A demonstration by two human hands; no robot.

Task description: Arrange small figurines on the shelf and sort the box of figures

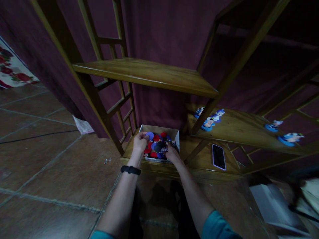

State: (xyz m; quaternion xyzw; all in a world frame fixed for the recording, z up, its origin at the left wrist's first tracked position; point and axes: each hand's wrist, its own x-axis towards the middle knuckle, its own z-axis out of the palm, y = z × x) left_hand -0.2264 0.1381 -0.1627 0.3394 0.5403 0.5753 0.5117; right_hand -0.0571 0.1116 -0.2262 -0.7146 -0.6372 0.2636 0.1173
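Observation:
A white cardboard box (177, 137) stands on the bottom shelf, full of small figurines with round red, purple and black bases (158, 147). At the box's left side, my left hand (140, 143) is closed, its fingertips pinching a figurine by its round purple base (150, 135). My right hand (171, 153) reaches over the box's front right edge, with bent fingers down among the figurines. Its fingertips are partly hidden there, so what they grip cannot be made out. A black band (131, 170) circles my left wrist.
Above the box juts a wooden shelf (149, 74), with upright posts beside it. Several figurines with blue bases (208, 124) stand on the right shelf (239, 127). A phone (218, 156) lies on the lower board. A white box (276, 204) is on the floor at right.

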